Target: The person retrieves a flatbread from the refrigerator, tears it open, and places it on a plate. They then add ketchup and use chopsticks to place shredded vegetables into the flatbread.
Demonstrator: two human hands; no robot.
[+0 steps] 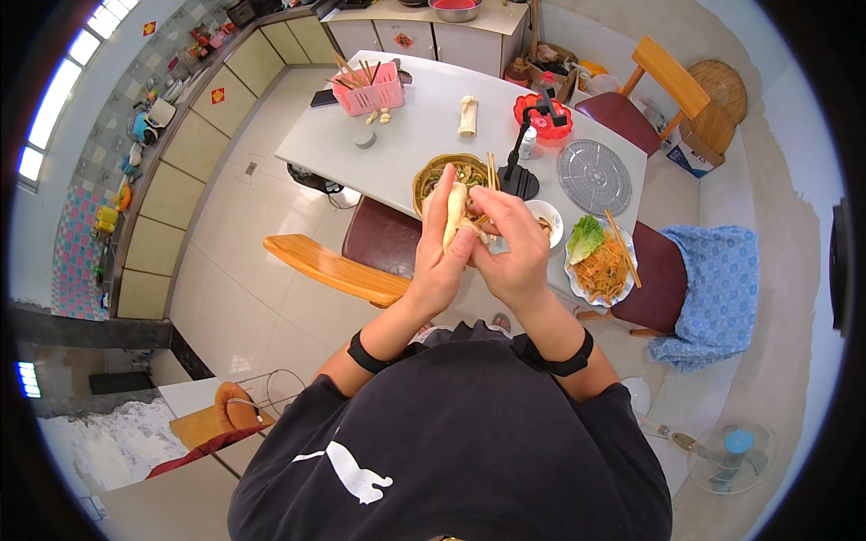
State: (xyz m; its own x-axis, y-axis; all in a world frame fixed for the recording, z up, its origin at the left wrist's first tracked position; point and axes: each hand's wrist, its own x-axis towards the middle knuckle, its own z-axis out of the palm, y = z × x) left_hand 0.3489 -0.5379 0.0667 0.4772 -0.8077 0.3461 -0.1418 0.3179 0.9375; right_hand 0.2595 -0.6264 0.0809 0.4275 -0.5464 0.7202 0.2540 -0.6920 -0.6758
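A pale, soft flatbread-like roll (455, 209) stands tilted between my hands above the near edge of the table. My left hand (436, 250) cups it, with the palm along one side and the thumb across its lower end. My right hand (512, 243) pinches the thin loose edge on the other side with its fingertips. Beneath them is a yellow-brown bowl (421, 184) of sliced food with green bits, partly hidden by the hands. Chopsticks (490, 166) rest at that bowl's right side. A small white bowl (556, 220) holding some food sits just right of my right hand.
On the white table (419, 115) lie another wrapped roll (468, 116), a pink chopstick basket (369, 91), a black stand (518, 181), a can (528, 142), a red dish (565, 115), a perforated metal disc (594, 177), and a plate of shredded food (602, 274). A chair (338, 270) stands left.
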